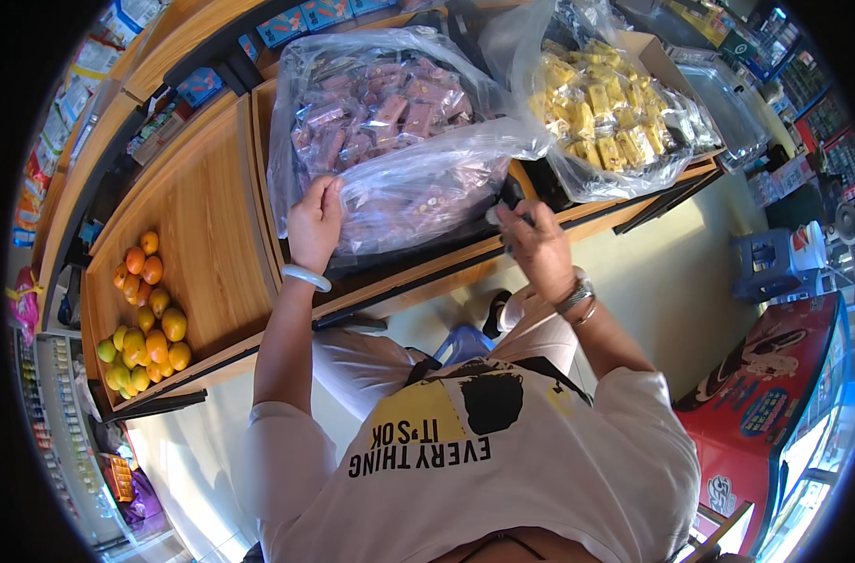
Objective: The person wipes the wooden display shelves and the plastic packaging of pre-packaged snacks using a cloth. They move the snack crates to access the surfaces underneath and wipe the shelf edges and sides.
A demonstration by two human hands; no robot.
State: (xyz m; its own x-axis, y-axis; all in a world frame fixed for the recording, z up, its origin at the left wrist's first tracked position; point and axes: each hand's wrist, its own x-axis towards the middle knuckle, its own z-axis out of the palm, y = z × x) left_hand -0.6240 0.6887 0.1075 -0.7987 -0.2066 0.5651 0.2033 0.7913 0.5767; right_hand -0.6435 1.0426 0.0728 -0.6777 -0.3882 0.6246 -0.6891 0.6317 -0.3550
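My left hand, a pale bangle on its wrist, pinches the near-left edge of a large clear plastic bag. Inside the bag lie many individually wrapped pinkish-purple sweets; the bag's front flap covers the nearer ones. Just off the bag's right front corner is my right hand, with a metal-band watch on the wrist. Its fingers are bent, and a small pale, blurred thing shows at the fingertips; whether it is gripped is unclear. To the right, a second clear bag holds yellow-wrapped sweets.
Orange and green-yellow fruits lie at the left end of the wooden display counter. A clear plastic bin stands far right. Blue stools, a white bucket and a red freezer are on the right. Blue boxes line the back.
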